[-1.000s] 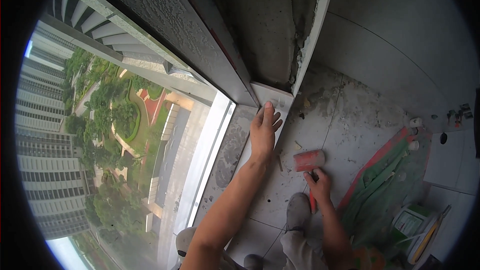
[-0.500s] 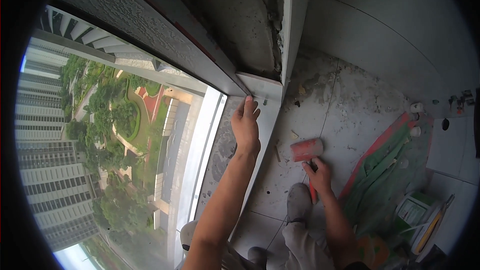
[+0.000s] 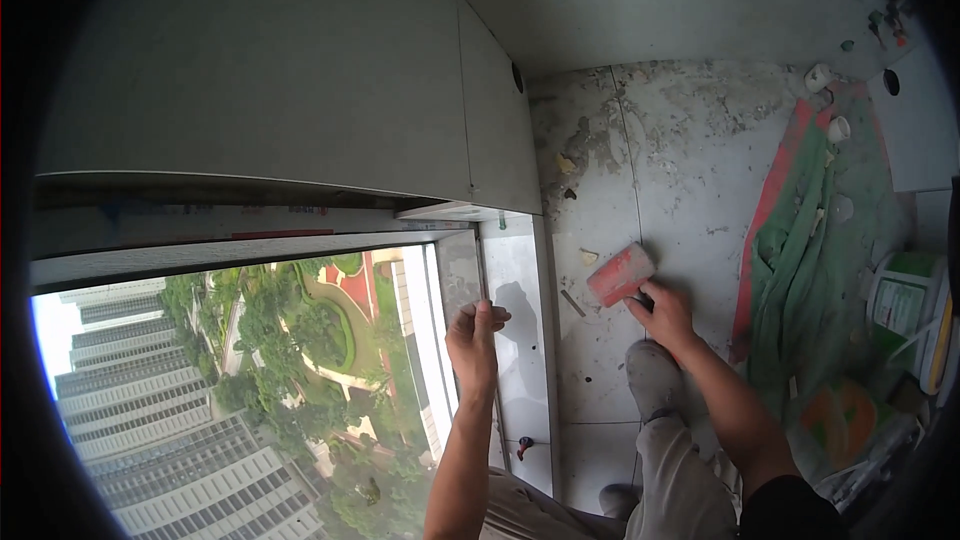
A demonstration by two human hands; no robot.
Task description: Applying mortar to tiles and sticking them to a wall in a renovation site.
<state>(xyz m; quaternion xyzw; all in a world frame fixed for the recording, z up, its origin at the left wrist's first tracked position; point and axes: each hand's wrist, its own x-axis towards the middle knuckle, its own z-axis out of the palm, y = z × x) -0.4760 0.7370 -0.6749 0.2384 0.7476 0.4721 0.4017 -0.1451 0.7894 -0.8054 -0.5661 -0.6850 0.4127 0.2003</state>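
Observation:
My right hand (image 3: 668,314) is wrapped round the handle of a mallet with a thick, worn red head (image 3: 621,275). The mallet hangs over the tiled floor, its head pointing away from me. My left hand (image 3: 474,338) hovers by the tiled window sill (image 3: 514,285), close to the corner of the window frame. Its fingers are curled with the thumb laid against them. Whether something small sits between them cannot be made out. A small dark and red object (image 3: 524,448) lies on the sill nearer to me.
To the left, the window (image 3: 330,360) looks down on tower blocks and greenery. Large tiles (image 3: 300,60) cover the wall above it. At the right lie a green and red sheet (image 3: 800,240) and a white-green container (image 3: 900,305). Rubble bits (image 3: 590,256) dot the floor near my shoe (image 3: 654,380).
My view has swung, so the tiled wall above the window now shows. My left hand has come back from the frame's corner toward me. The mallet stays in my right hand, its head more tilted.

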